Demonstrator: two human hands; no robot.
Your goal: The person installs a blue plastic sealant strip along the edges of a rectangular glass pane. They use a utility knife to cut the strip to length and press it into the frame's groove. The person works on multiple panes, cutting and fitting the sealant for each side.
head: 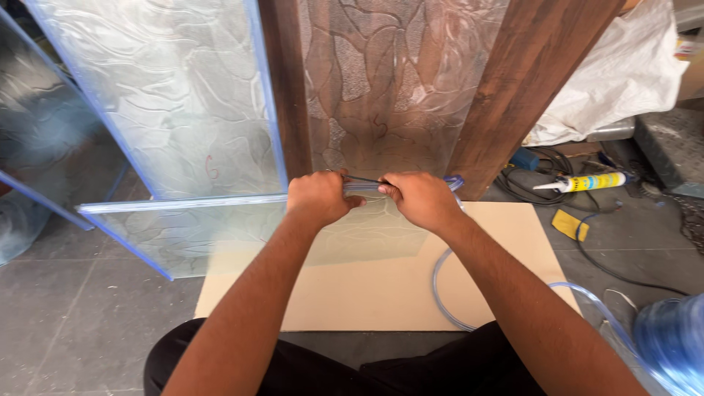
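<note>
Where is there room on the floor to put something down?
The tan board is bare between the arms, and the grey floor at lower left is open. It's crowded on the right: cables, sealant tube, blue tubing.

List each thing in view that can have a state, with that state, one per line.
left hand: closed on the top edge of the glass pane
right hand: closed on the clear blue strip at that edge
glass pane: patterned, held on edge, tilted
clear blue strip: loose, looping over the beige board
beige board: flat on the floor
sealant tube: lying on its side
wooden frame: standing, leaning
</note>
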